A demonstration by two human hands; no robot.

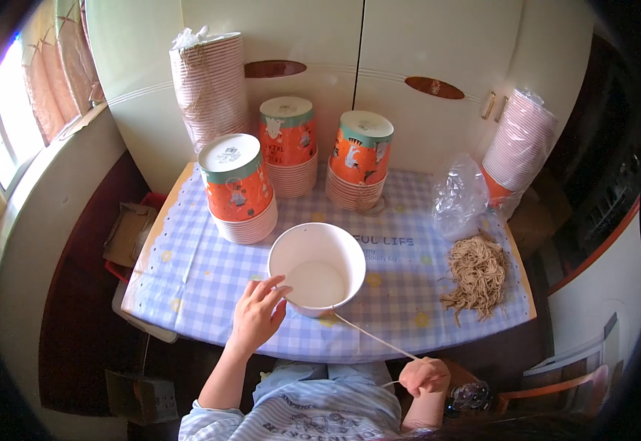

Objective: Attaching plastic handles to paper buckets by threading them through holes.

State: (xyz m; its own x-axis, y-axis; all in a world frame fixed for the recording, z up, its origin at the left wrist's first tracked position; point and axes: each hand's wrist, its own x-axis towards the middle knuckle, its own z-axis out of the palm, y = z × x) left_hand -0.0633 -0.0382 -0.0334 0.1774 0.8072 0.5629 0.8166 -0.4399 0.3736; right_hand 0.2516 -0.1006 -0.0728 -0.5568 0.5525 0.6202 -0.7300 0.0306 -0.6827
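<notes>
Head view: left hand curves, fingers parted, at the white bucket; right hand, well apart, clamps taut string.

Home room: checked tablecloth, curtained window, cream cupboard doors

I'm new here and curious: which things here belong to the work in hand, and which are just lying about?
In use, or likely part of it:
white tub, left hand at its rim
cord from tub to right hand
heap of tan cords
upturned orange tub stacks

Apparently lying about:
clear plastic bag
brown cardboard
</notes>
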